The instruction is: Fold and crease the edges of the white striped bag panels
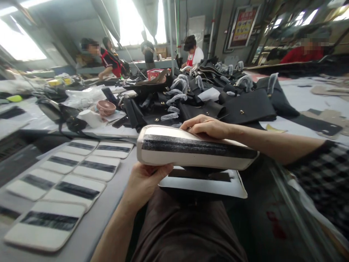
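A cream rectangular panel (163,156) with rounded corners and a dark stripe along its length is held up over my lap, slightly bent. My left hand (144,183) grips its lower left edge, thumb on the front face. Along the top edge, my right hand (208,128) is closed over the panel, its fingertips partly hidden behind it. Beneath, close to my knees, rests a white-edged piece (201,191) with a dark middle; the panel covers part of it. Similar striped panels (47,227) lie overlapping in two rows on the table at my left.
Black leather bags (245,107) with wrapped handles are heaped across the table ahead. A pink basket (106,108) and a white roll (89,118) stand left of the heap. Several people work farther back, one in a red apron (191,58). Grey plastic sheeting (272,203) hangs at my right.
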A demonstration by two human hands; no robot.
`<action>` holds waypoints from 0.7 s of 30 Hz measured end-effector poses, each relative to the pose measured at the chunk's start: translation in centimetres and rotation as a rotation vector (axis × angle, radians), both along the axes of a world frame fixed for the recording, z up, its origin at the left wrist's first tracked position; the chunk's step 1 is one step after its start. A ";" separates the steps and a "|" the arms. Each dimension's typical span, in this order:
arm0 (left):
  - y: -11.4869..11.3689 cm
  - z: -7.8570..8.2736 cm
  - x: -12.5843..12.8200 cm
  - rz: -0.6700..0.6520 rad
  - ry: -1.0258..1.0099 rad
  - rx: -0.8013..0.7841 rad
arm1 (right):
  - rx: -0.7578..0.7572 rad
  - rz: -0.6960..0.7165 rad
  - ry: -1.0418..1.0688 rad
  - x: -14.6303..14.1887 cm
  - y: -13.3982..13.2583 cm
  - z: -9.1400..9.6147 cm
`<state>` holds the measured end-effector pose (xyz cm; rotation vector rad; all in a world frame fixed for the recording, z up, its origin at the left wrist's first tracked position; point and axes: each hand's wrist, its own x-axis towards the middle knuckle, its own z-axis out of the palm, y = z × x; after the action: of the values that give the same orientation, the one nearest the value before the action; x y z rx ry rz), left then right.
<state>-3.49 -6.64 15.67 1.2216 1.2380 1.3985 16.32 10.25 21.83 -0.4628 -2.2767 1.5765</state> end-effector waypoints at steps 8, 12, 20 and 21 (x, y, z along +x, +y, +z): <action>1.0 -2.5 0.8 -0.006 -0.027 -0.135 | 0.016 -0.040 -0.045 0.9 1.3 -3.8; 0.7 -4.7 2.4 0.020 -0.225 -0.284 | 0.048 -0.033 -0.123 1.9 1.9 -5.9; -0.7 -6.6 3.3 0.019 -0.536 -0.395 | 0.163 -0.015 -0.250 2.0 2.1 -8.5; -0.3 -6.4 3.2 0.005 -0.544 -0.386 | 0.165 -0.034 -0.255 1.9 2.5 -8.6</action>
<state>-0.28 -6.96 9.31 0.5243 1.0523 1.3000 18.20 12.72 13.28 -0.6891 -2.5464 1.3661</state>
